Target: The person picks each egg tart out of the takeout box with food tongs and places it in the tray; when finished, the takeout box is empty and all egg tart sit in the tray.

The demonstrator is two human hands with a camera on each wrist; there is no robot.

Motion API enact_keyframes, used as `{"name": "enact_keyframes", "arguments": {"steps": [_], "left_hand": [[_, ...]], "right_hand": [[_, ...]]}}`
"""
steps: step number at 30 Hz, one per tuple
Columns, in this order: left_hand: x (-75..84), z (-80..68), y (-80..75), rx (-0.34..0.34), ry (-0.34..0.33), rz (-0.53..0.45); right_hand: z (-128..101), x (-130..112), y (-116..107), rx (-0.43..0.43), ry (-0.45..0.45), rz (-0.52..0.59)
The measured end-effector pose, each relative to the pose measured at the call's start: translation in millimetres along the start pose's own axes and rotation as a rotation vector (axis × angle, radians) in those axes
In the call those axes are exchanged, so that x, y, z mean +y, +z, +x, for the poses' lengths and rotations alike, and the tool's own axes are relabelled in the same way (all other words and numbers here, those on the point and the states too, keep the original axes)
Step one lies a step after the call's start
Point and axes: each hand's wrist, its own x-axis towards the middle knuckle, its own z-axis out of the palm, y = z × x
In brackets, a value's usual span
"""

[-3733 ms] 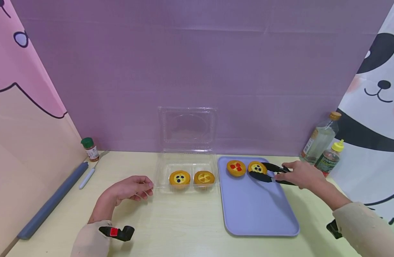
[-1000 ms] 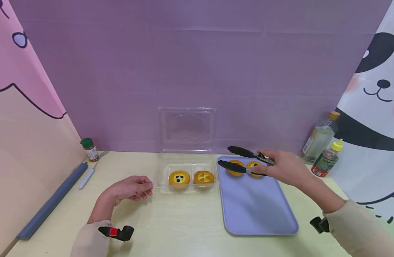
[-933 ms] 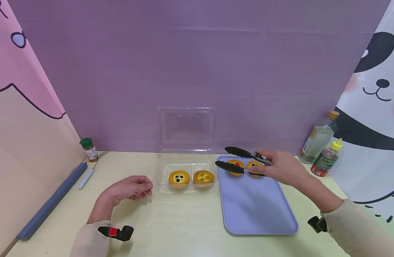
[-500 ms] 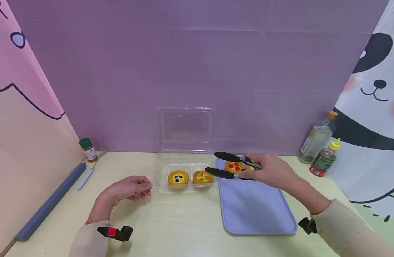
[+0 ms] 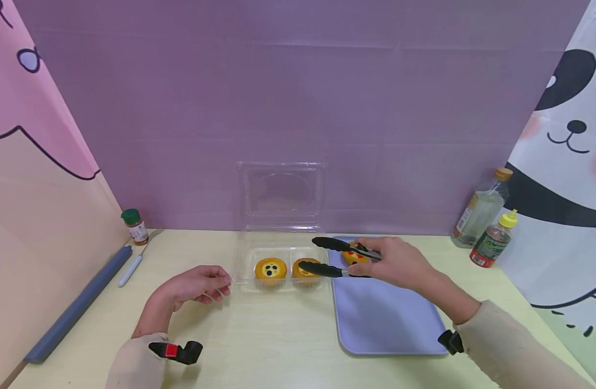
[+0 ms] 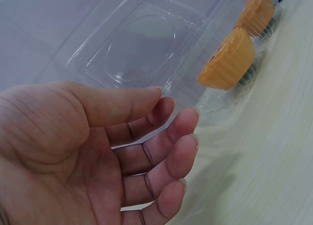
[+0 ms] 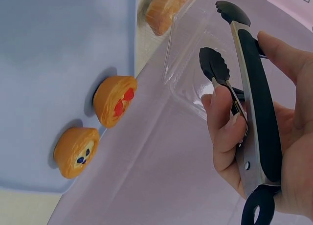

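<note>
My right hand (image 5: 397,263) grips black tongs (image 5: 333,270) by the handles, also seen in the right wrist view (image 7: 247,63). Their arms are spread and hold nothing. The tips hover over the right side of a clear clamshell container (image 5: 280,240), above a yellow-topped tart (image 5: 305,269). A blueberry tart (image 5: 270,270) sits in the container to its left. On the lilac tray (image 5: 385,319) lie a red-topped tart (image 7: 115,107) and another blueberry tart (image 7: 77,151). My left hand (image 5: 200,284) rests loosely curled on the table by the container's front-left corner, holding nothing.
A green-capped spice jar (image 5: 134,226), a white-handled knife (image 5: 131,269) and a grey roll (image 5: 79,305) lie at the left. Two bottles (image 5: 482,210) (image 5: 492,241) stand at the back right. The container's lid (image 5: 281,189) stands upright against the purple backdrop.
My right hand has carried the spread, empty tongs leftward, from above the tray's tarts to above the container's right side. The left hand has not moved.
</note>
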Motion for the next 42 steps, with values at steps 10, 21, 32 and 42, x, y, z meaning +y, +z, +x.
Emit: {"name": "enact_keyframes", "arguments": {"steps": [10, 21, 32, 42], "left_hand": [[-1.3, 1.1, -0.1, -0.004, 0.008, -0.002], [-1.0, 1.3, -0.4, -0.004, 0.01, 0.002], [-1.4, 1.4, 0.1, -0.001, 0.018, 0.008], [-2.3, 0.6, 0.7, -0.004, 0.018, 0.002]], "right_hand": [[8, -7, 4, 0.004, -0.016, -0.07], [19, -8, 7, -0.008, -0.038, -0.096], [26, -11, 9, -0.027, -0.029, -0.113], [32, -19, 15, -0.057, -0.044, -0.083]]}}
